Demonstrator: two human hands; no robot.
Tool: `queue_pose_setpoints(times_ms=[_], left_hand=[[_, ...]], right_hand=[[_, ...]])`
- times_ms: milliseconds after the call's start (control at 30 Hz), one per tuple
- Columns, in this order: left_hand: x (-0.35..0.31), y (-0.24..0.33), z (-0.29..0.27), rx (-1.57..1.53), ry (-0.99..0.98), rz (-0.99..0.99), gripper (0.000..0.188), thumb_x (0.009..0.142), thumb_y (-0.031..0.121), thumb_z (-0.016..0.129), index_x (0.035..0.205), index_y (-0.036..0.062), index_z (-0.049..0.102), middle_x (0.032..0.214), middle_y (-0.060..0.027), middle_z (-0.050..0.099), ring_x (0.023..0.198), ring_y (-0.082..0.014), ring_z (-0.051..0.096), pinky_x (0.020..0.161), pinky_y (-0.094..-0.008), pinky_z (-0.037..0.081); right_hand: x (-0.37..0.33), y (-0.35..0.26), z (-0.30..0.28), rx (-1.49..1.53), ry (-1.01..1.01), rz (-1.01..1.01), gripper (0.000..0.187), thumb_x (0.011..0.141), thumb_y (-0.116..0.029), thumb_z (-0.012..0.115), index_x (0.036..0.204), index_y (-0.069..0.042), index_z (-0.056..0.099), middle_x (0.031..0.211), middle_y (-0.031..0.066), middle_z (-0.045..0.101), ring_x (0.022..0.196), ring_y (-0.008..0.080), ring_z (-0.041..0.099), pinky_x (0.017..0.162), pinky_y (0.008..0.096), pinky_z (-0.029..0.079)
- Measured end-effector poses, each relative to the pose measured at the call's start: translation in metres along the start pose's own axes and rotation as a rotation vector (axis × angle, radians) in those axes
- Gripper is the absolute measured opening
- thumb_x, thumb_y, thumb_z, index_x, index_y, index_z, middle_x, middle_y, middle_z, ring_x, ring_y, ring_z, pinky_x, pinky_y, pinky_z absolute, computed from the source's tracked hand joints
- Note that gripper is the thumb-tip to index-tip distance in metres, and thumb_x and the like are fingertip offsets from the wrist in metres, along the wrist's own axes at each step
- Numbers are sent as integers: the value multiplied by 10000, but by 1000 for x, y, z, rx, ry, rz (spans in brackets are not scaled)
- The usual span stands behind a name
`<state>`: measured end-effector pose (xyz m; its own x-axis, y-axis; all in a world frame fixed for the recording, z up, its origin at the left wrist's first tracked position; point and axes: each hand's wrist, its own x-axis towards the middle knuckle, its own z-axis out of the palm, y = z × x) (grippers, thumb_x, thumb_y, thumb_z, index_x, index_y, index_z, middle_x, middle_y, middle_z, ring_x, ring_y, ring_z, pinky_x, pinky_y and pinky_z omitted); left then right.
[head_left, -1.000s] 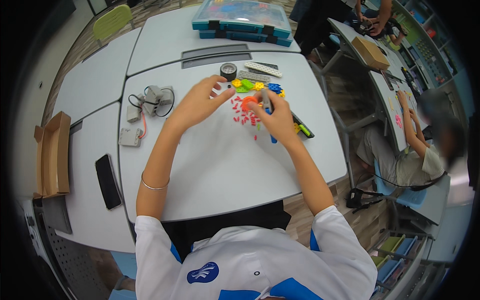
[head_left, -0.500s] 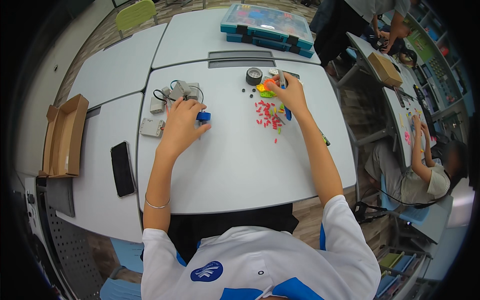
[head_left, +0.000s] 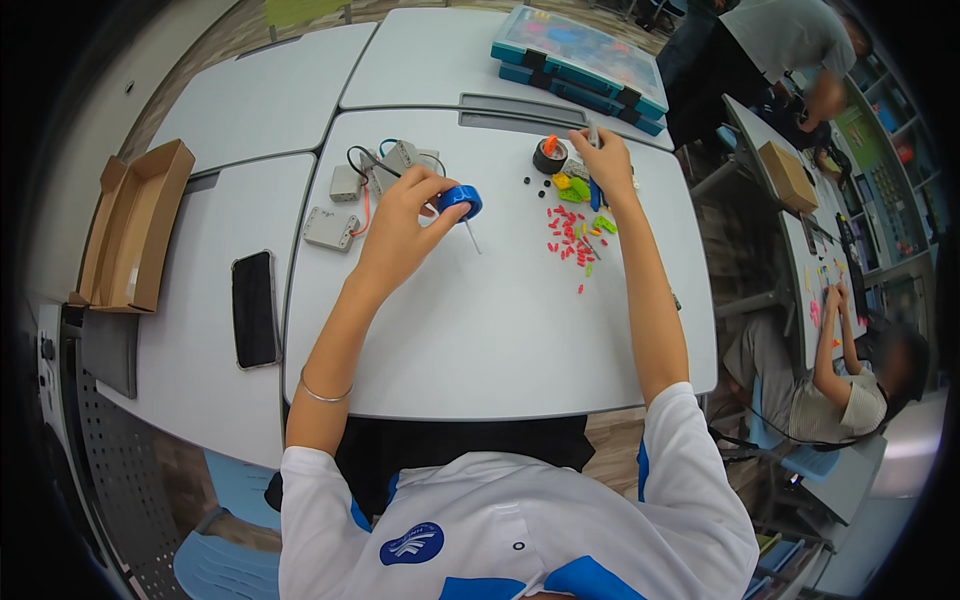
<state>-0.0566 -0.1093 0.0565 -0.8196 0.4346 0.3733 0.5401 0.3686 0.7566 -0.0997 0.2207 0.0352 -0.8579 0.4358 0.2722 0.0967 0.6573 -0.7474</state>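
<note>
Between the thumb and fingers of my left hand (head_left: 405, 215) is a blue round wheel-like part (head_left: 461, 203); a thin grey axle (head_left: 474, 238) sticks down from it. My right hand (head_left: 608, 165) is closed on a long grey-and-blue piece (head_left: 597, 194), partly hidden by the fingers. Beside that hand stands a black wheel (head_left: 549, 160) with an orange piece (head_left: 551, 145) on it. Yellow and green building pieces (head_left: 572, 190) lie just below. Nearer me is a scatter of small red pegs (head_left: 570, 238).
Grey electronic blocks (head_left: 330, 227) with cables lie behind my left hand. A phone (head_left: 255, 310) and an open cardboard box (head_left: 130, 235) are on the left table. Stacked teal cases (head_left: 580, 65) stand at the back. Other people work at the right.
My left hand has moved right, away from the grey blocks, with the blue part. The orange piece by my right fingers is now on the black wheel. The view has shifted slightly.
</note>
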Motion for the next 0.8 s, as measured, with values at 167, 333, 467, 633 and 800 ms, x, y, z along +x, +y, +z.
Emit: queue_pose_setpoints(times_ms=[167,333,467,633,800], left_hand=[[-3,-2,13,-488,-137,-264,347,921,293,724,1088,-11,708,1003,-97,695,896,-129,672,690,-252,569],[-8,-2,31,-763,-258,-424,361,972,301,661,1124,-26,686,1051,-88,697,945,-128,671,774,-272,589],[-11,-2,38,-941,-366,-532,372,1009,291,594,1156,-45,659,1108,-106,691,1002,-157,677,879,-312,581],[-13,-4,40,-1038,-364,-571,390,1014,268,577,1197,-73,627,1142,-135,687,1058,-201,679,933,-331,567],[-14,-6,42,-1122,-382,-561,373,1024,266,566,1210,-53,620,1132,-126,691,1047,-194,682,893,-316,579]], right_hand=[[-56,-27,-20,127,-196,18,312,914,-335,682,970,-29,693,752,16,607,689,97,547,626,268,428],[-129,-62,-32,292,-503,156,302,951,-347,646,1027,-59,691,734,-20,560,633,60,464,555,212,353],[-138,-55,-32,743,-768,407,239,941,-277,663,1027,-54,646,733,-51,482,618,37,434,535,207,339],[-141,-51,-30,694,-737,346,258,927,-280,687,1054,-59,643,738,-48,491,606,36,427,537,204,333],[-144,-51,-27,725,-750,362,304,916,-281,701,1108,-51,651,734,-45,497,595,37,421,537,208,331]])
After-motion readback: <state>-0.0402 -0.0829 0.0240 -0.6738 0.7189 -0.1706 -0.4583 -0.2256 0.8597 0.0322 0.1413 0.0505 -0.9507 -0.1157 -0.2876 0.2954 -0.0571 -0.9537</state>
